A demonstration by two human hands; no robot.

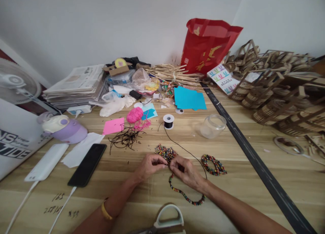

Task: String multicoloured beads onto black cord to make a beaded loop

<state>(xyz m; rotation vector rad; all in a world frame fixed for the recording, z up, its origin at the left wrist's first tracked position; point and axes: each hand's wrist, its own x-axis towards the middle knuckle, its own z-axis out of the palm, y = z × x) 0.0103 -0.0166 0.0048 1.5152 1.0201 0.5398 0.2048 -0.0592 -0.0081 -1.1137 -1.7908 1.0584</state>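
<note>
Threading beads onto cord looks like the step in hand in the head view, judging by how the pieces lie. The left hand (pixel 151 167) and right hand (pixel 187 172) meet tip to tip just above the worktop (pixel 137 203), each with thumb and finger drawn together to form the grip. A small dark bit shows there; whether the fingers are clamped on a bead or the cord's end, I cannot tell.

The beaded strand (pixel 186 195) lies on the near side of the grip, its upper end reaching in under the right fingers and the rest curving below the right wrist. Just beyond the grip sit the loose beads (pixel 165 152); farther out is the spool (pixel 168 119), from which black cord (pixel 182 148) runs past the right hand's far side. A coiled bead string (pixel 219 167) rests to the right of the grip.

The next move seems to call for a fine, steady pinch, with cord end and bead hole kept in line.
</note>
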